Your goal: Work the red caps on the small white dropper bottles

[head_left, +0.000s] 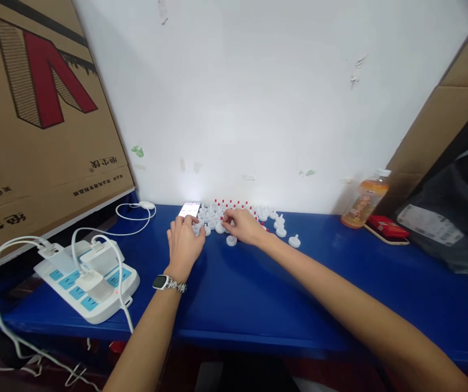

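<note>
Several small white plastic caps (281, 231), some with red tips (234, 204), lie clustered on the blue table (258, 294) by the white wall. My left hand (184, 242), with a watch on its wrist, rests at the cluster's left edge, its fingertips among the caps; whether it grips one is too small to tell. My right hand (244, 226) reaches into the middle of the cluster with its fingers pinched on a small white cap (224, 219). A lit phone (189, 209) lies just beyond my left hand.
A white power strip (90, 280) with plugged chargers and white cables sits at the left. A cardboard box (33, 120) leans at the far left. An orange drink bottle (365, 202), a red pack (387, 226), a black bag (454, 218) and more cardboard stand at the right.
</note>
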A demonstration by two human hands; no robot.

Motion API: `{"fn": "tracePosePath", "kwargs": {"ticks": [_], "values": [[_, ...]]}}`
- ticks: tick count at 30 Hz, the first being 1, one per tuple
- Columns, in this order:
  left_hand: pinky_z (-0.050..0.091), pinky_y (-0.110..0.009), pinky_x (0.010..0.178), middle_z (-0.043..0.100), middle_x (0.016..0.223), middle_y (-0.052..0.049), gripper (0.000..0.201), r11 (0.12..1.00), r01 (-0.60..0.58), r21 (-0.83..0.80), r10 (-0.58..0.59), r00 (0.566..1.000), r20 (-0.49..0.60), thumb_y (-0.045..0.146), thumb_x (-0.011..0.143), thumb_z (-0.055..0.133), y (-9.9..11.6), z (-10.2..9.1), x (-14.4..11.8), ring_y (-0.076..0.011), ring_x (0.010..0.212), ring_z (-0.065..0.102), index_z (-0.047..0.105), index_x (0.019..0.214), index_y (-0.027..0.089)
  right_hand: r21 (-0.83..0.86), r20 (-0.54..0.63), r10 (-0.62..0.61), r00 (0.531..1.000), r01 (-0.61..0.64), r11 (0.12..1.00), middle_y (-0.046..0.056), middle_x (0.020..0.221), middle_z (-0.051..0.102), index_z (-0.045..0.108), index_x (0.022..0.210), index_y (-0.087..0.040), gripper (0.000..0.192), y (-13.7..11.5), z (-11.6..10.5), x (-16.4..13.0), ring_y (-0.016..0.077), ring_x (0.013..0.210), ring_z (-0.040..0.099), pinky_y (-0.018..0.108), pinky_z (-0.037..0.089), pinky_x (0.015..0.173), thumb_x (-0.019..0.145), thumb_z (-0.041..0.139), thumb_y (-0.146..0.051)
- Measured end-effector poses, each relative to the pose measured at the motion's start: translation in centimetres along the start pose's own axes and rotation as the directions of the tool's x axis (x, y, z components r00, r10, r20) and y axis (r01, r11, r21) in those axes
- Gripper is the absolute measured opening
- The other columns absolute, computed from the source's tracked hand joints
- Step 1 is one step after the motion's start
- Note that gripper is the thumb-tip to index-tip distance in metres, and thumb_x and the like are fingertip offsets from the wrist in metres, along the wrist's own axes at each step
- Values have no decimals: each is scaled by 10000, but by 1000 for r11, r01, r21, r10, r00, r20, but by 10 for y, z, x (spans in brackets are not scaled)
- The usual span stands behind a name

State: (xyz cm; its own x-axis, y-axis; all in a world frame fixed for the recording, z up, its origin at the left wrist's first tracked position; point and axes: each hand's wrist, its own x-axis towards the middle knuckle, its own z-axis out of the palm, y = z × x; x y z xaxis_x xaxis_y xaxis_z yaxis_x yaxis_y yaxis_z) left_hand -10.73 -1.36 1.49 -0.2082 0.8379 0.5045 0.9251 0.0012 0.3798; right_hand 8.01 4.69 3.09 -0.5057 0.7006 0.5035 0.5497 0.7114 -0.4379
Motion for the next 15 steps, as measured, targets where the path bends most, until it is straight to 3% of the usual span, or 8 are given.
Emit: {"fn": "tracePosePath", "kwargs": {"ticks": [3, 6, 9, 15], "values": [[437, -454, 879, 604, 1104, -130, 308, 995, 86, 51, -90, 992, 84, 405, 845, 586, -7, -1, -1, -335, 1055, 548, 616, 1057, 183, -184, 122, -55, 991, 77, 980, 22, 748, 691, 650, 754, -192, 85, -4, 8, 6, 184, 781, 620, 311, 375, 800, 816, 629, -139], [440, -410, 852, 636, 1072, -119, 257, 998, 68, 11, -69, 981, 182, 377, 838, 613, -13, 4, -1, -310, 1031, 569, 643, 1000, 180, -229, 129, -35, 991, 64, 971, 30, 757, 690, 676, 838, -196, 41, -4, 13, 3, 206, 827, 613, 334, 354, 821, 844, 636, -191], [442, -358, 816, 656, 1002, -95, 143, 996, 21, -82, -4, 979, 205, 296, 850, 606, -18, 11, 0, -259, 975, 593, 663, 923, 186, -167, 38, -6, 999, 13, 986, 19, 776, 680, 673, 953, -204, 103, -2, 14, -6, 200, 848, 604, 338, 351, 831, 874, 619, -241], [446, -325, 801, 646, 960, -56, 129, 919, -153, -364, 227, 959, 170, 337, 853, 636, -7, 9, 0, -216, 922, 603, 639, 859, 208, -46, -224, -10, 975, 0, 999, 19, 791, 664, 638, 820, -202, 118, 1, 3, -33, 186, 828, 591, 334, 377, 832, 901, 554, -215]]}}
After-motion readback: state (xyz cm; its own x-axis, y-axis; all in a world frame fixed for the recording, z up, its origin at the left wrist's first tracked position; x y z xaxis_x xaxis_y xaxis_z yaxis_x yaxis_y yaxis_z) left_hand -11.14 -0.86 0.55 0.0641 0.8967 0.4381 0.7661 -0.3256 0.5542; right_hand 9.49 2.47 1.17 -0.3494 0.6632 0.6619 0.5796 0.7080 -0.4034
